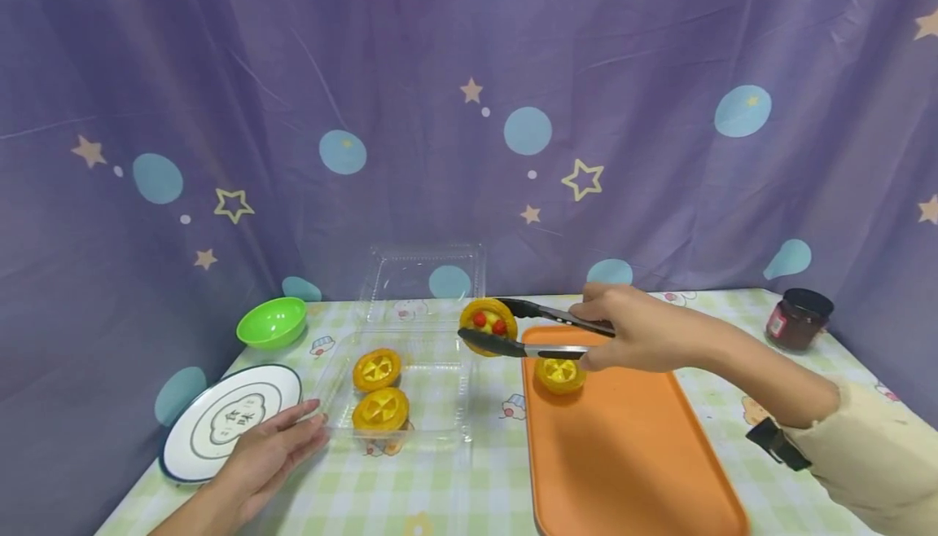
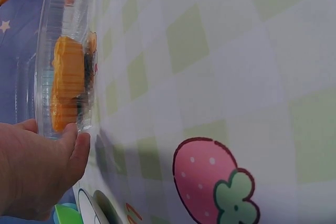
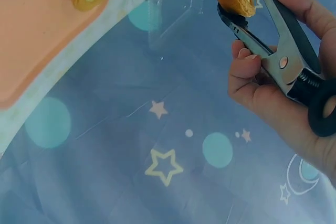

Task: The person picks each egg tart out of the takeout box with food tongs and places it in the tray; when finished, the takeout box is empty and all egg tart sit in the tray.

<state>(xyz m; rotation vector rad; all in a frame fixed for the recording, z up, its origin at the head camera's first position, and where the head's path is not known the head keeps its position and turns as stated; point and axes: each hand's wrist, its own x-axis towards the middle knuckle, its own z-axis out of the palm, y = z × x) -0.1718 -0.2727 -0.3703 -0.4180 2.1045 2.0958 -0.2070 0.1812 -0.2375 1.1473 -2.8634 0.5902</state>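
Observation:
My right hand (image 1: 619,328) grips black-tipped metal tongs (image 3: 286,59), which pinch a tart with red fruit pieces (image 1: 488,324). They hold it in the air between the clear plastic container (image 1: 467,406) and the orange tray (image 1: 623,454). My left hand (image 1: 274,446) rests its fairly straight fingers against the container's near left corner. Inside the container, toward its left side, sit two tarts with yellow topping, one tart (image 1: 377,370) behind the other tart (image 1: 383,410). Its hinged lid (image 1: 425,275) stands raised at the back. One more yellow tart (image 1: 560,375) lies at the tray's far left corner.
Left of the container are a white plate with a dark rim (image 1: 186,430) and, farther back, a green bowl (image 1: 272,323). A dark jar with a black lid (image 1: 799,320) stands at the far right of the table. A purple curtain (image 1: 440,55) hangs behind.

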